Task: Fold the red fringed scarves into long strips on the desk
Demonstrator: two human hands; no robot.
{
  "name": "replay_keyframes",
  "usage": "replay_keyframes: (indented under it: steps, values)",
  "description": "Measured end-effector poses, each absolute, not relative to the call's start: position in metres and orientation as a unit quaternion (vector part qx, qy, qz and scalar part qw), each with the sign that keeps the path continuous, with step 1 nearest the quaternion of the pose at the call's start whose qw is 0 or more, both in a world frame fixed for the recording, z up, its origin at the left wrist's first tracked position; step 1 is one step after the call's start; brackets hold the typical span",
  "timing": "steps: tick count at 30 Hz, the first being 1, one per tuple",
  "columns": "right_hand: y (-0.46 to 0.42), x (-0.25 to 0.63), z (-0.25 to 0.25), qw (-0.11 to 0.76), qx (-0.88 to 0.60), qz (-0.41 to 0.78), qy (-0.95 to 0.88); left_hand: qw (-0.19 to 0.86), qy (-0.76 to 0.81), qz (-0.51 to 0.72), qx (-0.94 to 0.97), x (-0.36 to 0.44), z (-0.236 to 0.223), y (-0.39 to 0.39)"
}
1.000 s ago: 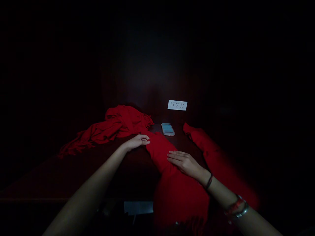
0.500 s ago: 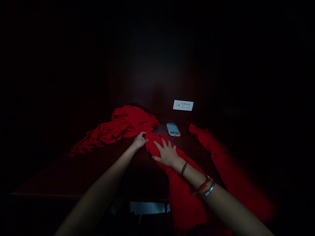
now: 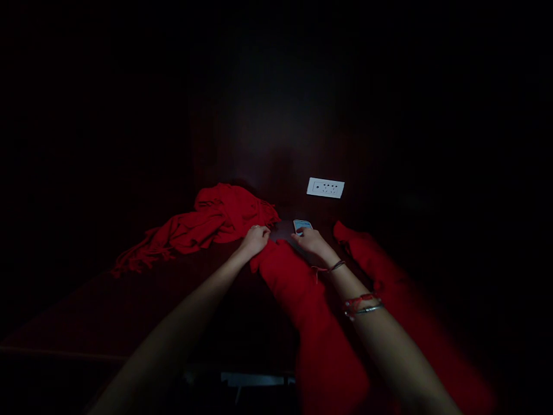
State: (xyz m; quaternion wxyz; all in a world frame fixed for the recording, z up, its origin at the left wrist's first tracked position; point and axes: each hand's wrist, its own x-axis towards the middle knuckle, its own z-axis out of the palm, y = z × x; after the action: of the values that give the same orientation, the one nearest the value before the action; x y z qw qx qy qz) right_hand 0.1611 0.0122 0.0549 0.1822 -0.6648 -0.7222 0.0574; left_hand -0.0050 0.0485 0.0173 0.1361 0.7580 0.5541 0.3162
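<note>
A long red fringed scarf (image 3: 298, 300) runs from the table down over its front edge. My left hand (image 3: 258, 239) is closed, its fingers pinched on the scarf's far left corner. Over the near end of a phone (image 3: 302, 224) is my right hand (image 3: 316, 245), its fingers bent and drawn together. Whatever those fingers grip is hidden, and I cannot tell whether they touch the phone. The phone lies on the table with its screen lit, partly covered by this hand.
Another red fringed scarf (image 3: 216, 216) lies heaped at the back left of the dark table (image 3: 129, 305). A further red cloth (image 3: 397, 288) stretches along the right side. A white socket panel (image 3: 325, 188) is on the wall behind. The surroundings are very dark.
My right hand has moved off the scarf, away from me and to the right, to the phone, and its spread fingers have drawn together. My left hand has shifted slightly right and closed.
</note>
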Motion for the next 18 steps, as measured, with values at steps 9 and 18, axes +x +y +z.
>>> replay_keyframes:
  steps: [9,18]
  values:
    - [0.017,0.171,0.009,0.209,-0.67,0.112,-0.703,0.334,0.51,0.274,0.744,0.023,0.009,0.068]
    - [0.031,0.177,0.001,0.313,-0.54,0.158,-0.765,0.424,0.445,0.283,0.736,0.016,0.01,0.044]
